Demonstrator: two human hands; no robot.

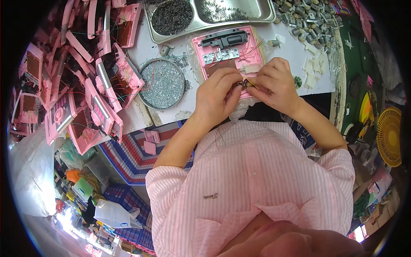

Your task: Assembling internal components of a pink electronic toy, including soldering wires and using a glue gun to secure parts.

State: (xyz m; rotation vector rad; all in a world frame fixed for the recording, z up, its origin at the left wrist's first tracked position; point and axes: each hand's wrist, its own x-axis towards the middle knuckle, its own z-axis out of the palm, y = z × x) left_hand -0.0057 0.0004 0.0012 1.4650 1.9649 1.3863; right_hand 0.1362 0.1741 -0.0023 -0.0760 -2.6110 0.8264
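Both my hands meet over the near end of a pink plastic housing (198, 48) on the table. My left hand (218, 93) pinches one side of a small dark part with thin wires (245, 84). Closed on its other side is my right hand (279, 88), with a yellow wire (253, 84) at its fingertips. My fingers cover much of the part, so its exact kind is hidden. Inside the housing lie a black plastic mechanism (226, 39), a silver plate with holes (220, 56) and loose red wires. Thin wires also hang below my left hand.
Pink housings with wires (98, 103) pile up at the left. A round tray of small metal screws (183, 92) stands beside my left hand. Behind is a metal tray (159, 38) with dark springs. Small motors (306, 21) and white plastic pieces (314, 65) lie at the right.
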